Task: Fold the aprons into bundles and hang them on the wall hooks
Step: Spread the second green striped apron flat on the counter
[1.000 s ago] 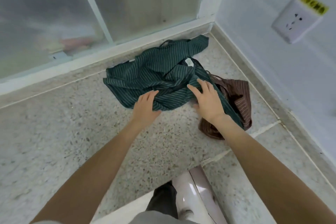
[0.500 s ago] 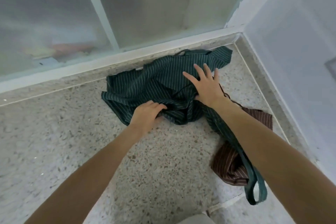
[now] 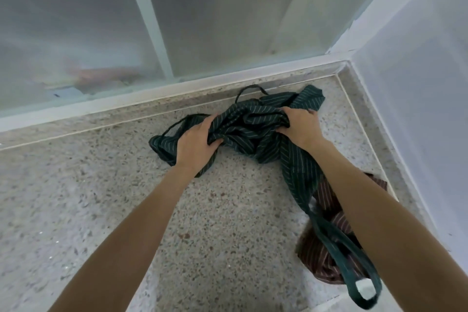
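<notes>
1. The dark green pinstriped cloth apron (image 3: 255, 129) lies crumpled on the speckled terrazzo floor (image 3: 101, 197), right of centre in the upper half of the frame, close to the corner where the frosted glass partition (image 3: 228, 20) meets the pale wall (image 3: 417, 83).

2. Its bunched body runs roughly left to right between my two hands. From there a long tail drops toward the lower right of the frame and ends in a wide green strap loop (image 3: 354, 273).

3. That tail and loop lie over the brown striped cloth apron (image 3: 326, 263), which sits heaped at the lower right, partly hidden under my right forearm.

4. My left hand (image 3: 196, 145) clutches the left end of the green heap, fingers curled into the fabric and thumb tucked under a fold.

5. My right hand (image 3: 300, 125) grips the right side of the heap, fingers bent over the top of the folds, knuckles up.

6. Both arms reach forward from the bottom of the frame, the two hands about level, the bundle directly between them. Neither is clearly nearer.

7. A thin dark tie (image 3: 249, 90) loops out at the top of the heap and another trails on the left.

8. I judge I am gathering the cloth inward; the trailing tail toward the lower right is what next needs drawing in before this counts as a bundle. No wall hooks show here.
</notes>
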A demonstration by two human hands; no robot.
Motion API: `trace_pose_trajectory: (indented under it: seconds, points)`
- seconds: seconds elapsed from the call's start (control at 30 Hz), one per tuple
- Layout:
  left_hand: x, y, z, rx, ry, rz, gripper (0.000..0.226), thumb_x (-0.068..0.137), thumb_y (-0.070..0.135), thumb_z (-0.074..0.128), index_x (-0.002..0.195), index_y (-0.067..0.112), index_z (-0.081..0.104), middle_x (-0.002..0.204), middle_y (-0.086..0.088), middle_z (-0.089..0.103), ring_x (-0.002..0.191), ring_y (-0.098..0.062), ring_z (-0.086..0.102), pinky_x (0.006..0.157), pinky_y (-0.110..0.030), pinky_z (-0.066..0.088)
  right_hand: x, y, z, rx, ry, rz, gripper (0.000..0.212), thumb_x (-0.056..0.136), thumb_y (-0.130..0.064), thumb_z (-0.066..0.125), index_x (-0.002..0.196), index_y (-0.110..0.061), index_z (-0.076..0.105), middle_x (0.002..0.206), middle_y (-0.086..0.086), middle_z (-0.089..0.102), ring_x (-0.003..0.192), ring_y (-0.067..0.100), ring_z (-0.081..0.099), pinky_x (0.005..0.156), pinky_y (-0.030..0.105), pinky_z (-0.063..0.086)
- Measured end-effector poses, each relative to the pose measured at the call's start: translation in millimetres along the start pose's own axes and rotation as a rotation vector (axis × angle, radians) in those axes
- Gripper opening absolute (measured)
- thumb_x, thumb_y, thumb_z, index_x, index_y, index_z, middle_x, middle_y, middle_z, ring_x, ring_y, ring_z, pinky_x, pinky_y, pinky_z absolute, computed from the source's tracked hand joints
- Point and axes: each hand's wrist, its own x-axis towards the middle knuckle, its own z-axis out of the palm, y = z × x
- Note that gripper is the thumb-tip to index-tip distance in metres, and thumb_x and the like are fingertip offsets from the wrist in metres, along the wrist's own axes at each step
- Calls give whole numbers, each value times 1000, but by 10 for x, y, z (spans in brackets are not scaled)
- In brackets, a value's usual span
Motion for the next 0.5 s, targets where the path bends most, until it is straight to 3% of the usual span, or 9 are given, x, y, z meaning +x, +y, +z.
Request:
trace_pose_trajectory:
  seconds: [0.2, 0.27, 0.37, 0.43, 0.5]
  points:
    - [-304, 419, -393, -320, 110, 71, 54, 88, 31, 61, 137, 21, 40, 117, -5, 62, 99, -25, 62, 76, -37, 53, -785, -6, -584, 56, 420, -108, 36, 81, -20, 69, 115, -10, 62, 102, 14, 64, 100, 35, 54, 87, 46, 40]
    - [-465, 599, -541, -392, 107, 73, 51, 90, 32, 58, 137, 21, 40, 119, -3, 62, 100, -22, 62, 79, -32, 51, -1083, -26, -797, 91, 479, -126, 35, 81, -16, 68, 115, -10, 62, 108, 17, 59, 104, 37, 47, 87, 47, 42]
    - [-708, 829, -756, -472, 101, 80, 50, 92, 32, 55, 138, 21, 39, 125, 0, 60, 104, -17, 60, 84, -29, 48, -1462, -36, -1056, 200, 530, -137, 35, 82, -10, 67, 116, -12, 62, 126, 18, 49, 117, 41, 39, 99, 49, 36]
    - [-904, 962, -925, -521, 111, 93, 47, 93, 28, 54, 137, 23, 39, 123, 3, 59, 102, -13, 58, 85, -29, 46, -1716, -73, -1209, 279, 534, -145, 34, 86, -12, 63, 119, -13, 60, 131, 14, 47, 122, 36, 40, 102, 40, 32]
    - [-1183, 1072, -1092, -579, 145, 101, 44, 93, 24, 54, 135, 27, 41, 115, 10, 59, 94, -8, 58, 81, -26, 46, -2050, -156, -1320, 343, 522, -158, 32, 89, -19, 59, 121, -15, 57, 126, 10, 53, 115, 29, 49, 95, 29, 35]
